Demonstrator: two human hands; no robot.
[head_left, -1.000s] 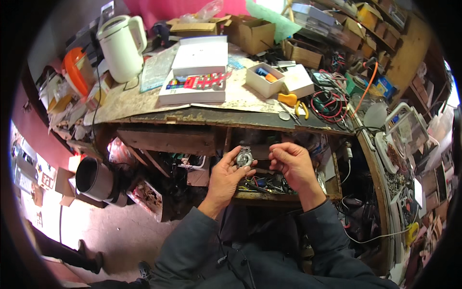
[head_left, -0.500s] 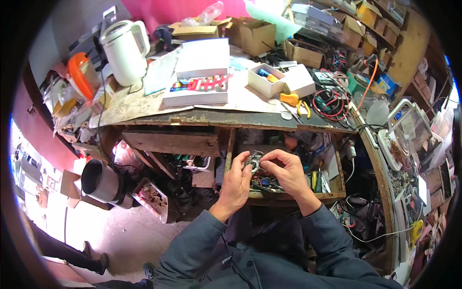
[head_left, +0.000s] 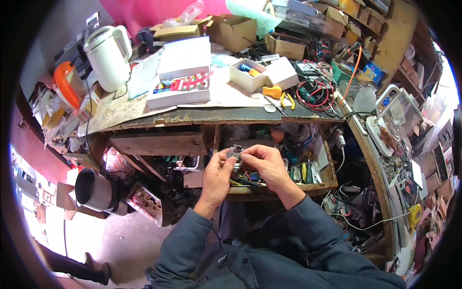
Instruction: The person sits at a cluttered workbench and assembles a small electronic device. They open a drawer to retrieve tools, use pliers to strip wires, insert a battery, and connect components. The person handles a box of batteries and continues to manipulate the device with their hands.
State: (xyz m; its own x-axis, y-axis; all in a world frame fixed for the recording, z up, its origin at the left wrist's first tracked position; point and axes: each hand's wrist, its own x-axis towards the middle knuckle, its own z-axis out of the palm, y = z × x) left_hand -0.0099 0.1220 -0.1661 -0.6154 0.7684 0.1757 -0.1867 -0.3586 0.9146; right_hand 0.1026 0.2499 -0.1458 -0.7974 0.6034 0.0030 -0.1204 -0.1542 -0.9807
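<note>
Above the open drawer [head_left: 257, 190], a small grey metal part [head_left: 235, 151] with an uneven outline is pinched in my left hand [head_left: 217, 176]. The thumb lies across its near side and the fingers are curled behind it. My right hand [head_left: 270, 167] is closed too, thumb and forefinger gripping the part's right edge. What exactly the part is cannot be made out. Beneath my hands the drawer holds loose tools and wires, among them a yellow-handled tool [head_left: 303, 172].
On the bench stand a white jug-shaped appliance [head_left: 107, 59], an open white box [head_left: 179, 98] of small coloured parts, and a smaller white box [head_left: 246, 80]. Yellow pliers [head_left: 288, 100] and tangled red and black leads [head_left: 315, 94] lie rightward. A metal pot [head_left: 94, 189] is lower left.
The part has turned, so its round ringed face no longer shows. Both hands sit slightly further left in the picture, as the whole view has shifted. The grip on the part continues.
</note>
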